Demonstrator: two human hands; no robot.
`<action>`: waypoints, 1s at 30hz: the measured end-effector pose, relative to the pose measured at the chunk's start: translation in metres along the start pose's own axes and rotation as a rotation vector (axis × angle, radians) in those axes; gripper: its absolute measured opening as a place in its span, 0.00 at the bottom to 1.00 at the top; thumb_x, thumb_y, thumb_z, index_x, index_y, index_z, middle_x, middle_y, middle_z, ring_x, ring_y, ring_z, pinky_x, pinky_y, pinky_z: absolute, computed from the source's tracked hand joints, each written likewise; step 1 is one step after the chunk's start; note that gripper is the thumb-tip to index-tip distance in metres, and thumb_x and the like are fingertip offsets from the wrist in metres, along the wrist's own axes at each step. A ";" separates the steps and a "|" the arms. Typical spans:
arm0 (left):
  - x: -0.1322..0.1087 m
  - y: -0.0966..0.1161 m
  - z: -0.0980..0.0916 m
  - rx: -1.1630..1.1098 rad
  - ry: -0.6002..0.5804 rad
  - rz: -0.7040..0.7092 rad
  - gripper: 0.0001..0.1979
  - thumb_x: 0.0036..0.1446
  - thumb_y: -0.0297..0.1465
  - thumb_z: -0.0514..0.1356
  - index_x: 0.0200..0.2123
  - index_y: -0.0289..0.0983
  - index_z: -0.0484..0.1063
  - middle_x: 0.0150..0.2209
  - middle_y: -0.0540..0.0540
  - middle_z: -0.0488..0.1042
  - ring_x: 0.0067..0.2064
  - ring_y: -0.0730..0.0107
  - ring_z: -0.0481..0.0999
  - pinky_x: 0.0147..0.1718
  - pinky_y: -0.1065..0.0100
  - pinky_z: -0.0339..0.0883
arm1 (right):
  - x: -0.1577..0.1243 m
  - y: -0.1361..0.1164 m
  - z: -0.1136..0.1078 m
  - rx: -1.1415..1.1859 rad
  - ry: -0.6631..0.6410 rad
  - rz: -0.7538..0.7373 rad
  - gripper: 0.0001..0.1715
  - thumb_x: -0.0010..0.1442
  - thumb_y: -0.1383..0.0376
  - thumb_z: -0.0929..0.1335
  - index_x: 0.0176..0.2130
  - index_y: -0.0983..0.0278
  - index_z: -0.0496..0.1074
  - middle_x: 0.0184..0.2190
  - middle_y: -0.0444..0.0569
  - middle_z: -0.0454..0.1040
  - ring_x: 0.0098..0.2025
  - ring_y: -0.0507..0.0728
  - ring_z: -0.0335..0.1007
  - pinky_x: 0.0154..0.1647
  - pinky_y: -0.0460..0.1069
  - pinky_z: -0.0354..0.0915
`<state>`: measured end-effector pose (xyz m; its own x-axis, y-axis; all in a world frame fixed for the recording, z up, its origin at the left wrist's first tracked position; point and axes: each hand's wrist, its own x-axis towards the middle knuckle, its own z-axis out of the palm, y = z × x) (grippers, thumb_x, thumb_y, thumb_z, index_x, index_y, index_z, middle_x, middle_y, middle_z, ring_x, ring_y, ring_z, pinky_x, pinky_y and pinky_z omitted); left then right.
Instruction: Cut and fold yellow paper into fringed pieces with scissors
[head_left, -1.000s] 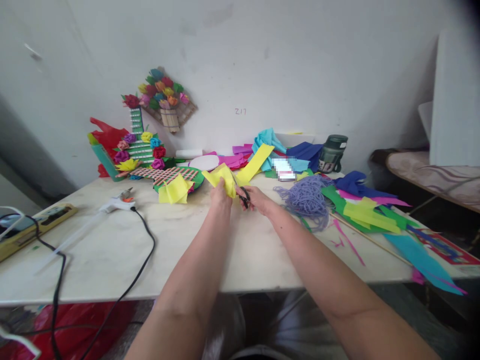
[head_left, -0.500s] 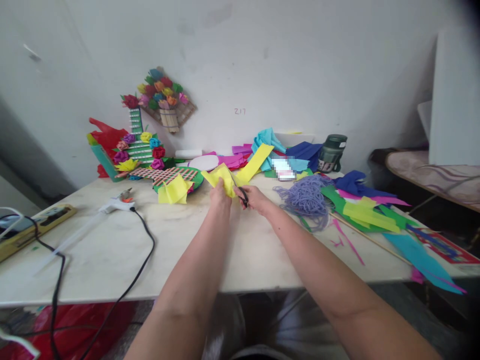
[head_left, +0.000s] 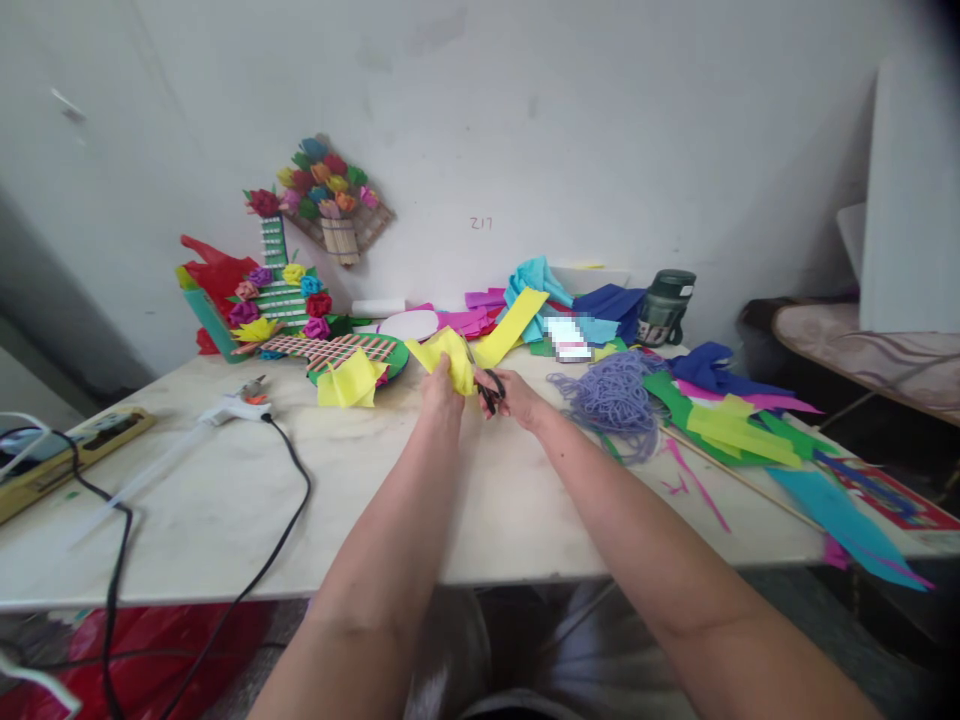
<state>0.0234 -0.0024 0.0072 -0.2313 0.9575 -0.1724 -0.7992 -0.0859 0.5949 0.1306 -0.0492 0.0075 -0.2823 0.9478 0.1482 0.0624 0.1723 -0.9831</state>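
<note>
a left hand (head_left: 444,385) pinches yellow paper (head_left: 442,350) at twelve o'clock from its knuckles, over a pale tabletop (head_left: 360,490); at the paper's four o'clock, a right hand (head_left: 517,397) curls its fingers around the black-handled scissors (head_left: 493,388). blades working this near the pinching fingers could nick them should the grip slip, and slack in the thin sheet could cause a crooked cut or tear.

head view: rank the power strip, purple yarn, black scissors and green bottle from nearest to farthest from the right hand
From the right hand:
1. black scissors, held in it
2. purple yarn, just to its right
3. green bottle, farther right, at the back by the wall
4. power strip, at the table's far left
</note>
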 end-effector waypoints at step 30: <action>-0.001 -0.006 0.002 0.032 -0.021 0.007 0.03 0.54 0.27 0.55 0.29 0.33 0.67 0.25 0.45 0.72 0.29 0.65 0.75 0.33 0.62 0.69 | 0.006 0.006 -0.007 0.058 0.072 -0.044 0.19 0.46 0.54 0.69 0.21 0.65 0.60 0.13 0.38 0.61 0.12 0.45 0.55 0.11 0.41 0.53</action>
<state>0.0296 -0.0022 0.0052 -0.2248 0.9626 -0.1514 -0.7792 -0.0843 0.6211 0.1362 -0.0404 0.0034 -0.2142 0.9568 0.1965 -0.0044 0.2002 -0.9797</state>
